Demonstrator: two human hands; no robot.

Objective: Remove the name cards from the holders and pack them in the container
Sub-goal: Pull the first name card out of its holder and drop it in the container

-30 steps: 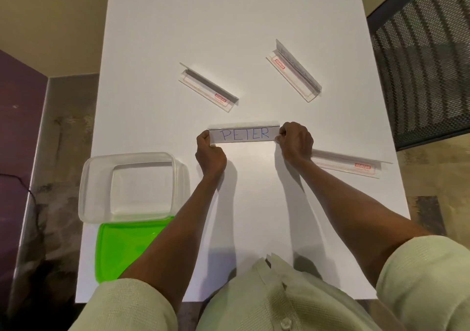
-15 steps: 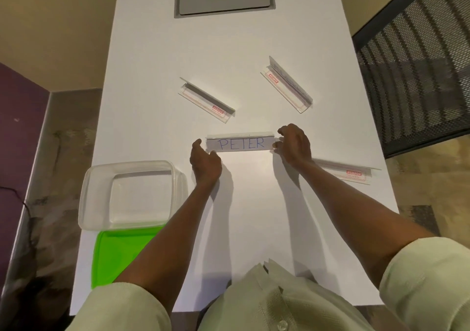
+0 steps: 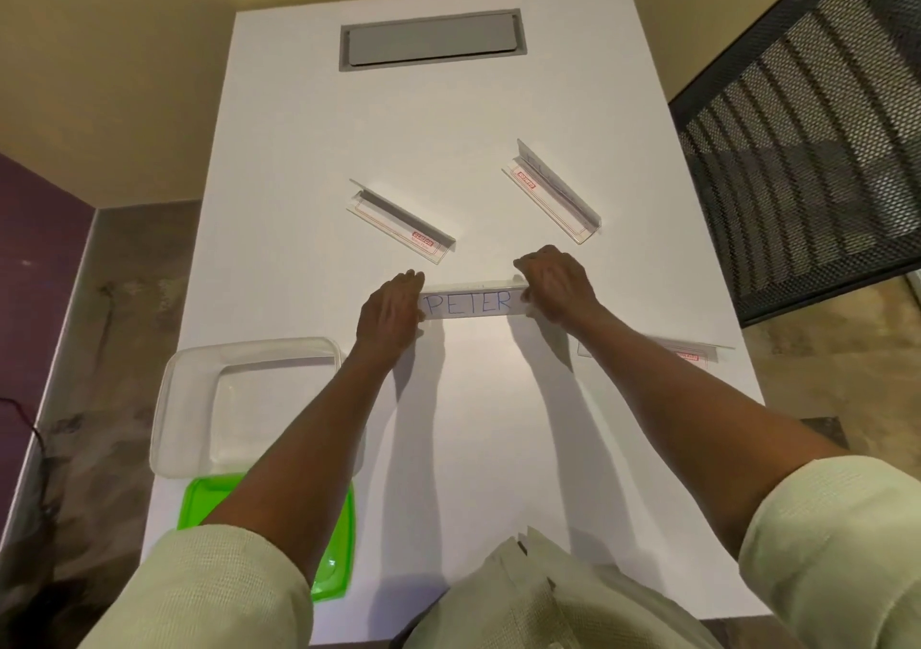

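Head view: left hand (image 3: 388,312) and right hand (image 3: 558,284) are each pinching one end of the PETER name card holder (image 3: 471,302), which is standing mid-table (image 3: 299,150). Clear container (image 3: 249,404) is sitting near-left, resting partly on its green lid (image 3: 329,583).

A single wide-angle view comes from the person's head, looking forward and steeply down along the white rectangular table (image 3: 498,100), whose edges splay toward the bottom of the frame. It sits close: both forearms rise from the lower corners to the frame's centre. Beige wall fills the top, floor the left and right edges.
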